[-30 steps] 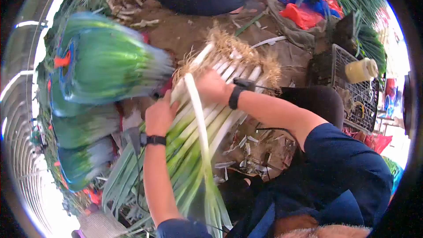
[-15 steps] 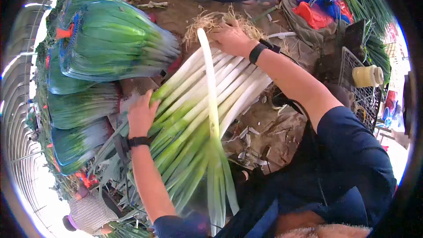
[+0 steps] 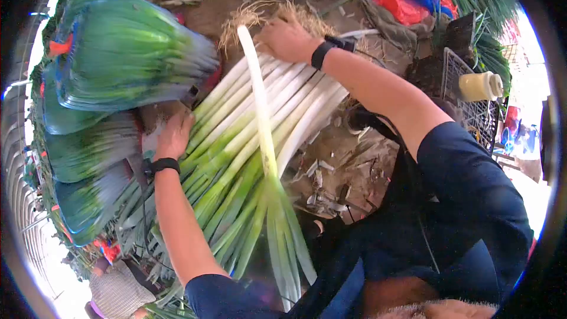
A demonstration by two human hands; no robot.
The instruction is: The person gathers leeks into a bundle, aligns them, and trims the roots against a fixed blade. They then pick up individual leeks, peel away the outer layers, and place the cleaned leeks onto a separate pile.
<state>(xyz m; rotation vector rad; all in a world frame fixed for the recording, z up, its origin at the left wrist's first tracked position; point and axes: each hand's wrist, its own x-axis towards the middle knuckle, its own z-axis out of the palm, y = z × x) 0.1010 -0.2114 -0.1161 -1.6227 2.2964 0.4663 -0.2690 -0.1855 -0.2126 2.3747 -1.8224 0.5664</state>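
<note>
Grip: R hand (image 3: 286,38) @ roots (image 3: 313,20) | L hand (image 3: 175,134) @ leeks (image 3: 227,103) | 1 leek (image 3: 258,91) atop

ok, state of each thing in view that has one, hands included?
Left hand: open, against the leek pile's side
Right hand: at the root ends, grip unclear
Leek pile: spread, roots on, no tie visible
Single leek: lying across the pile
Bundles: wrapped, stacked
Red plastic: crumpled
Yellow container: lid unclear
</note>
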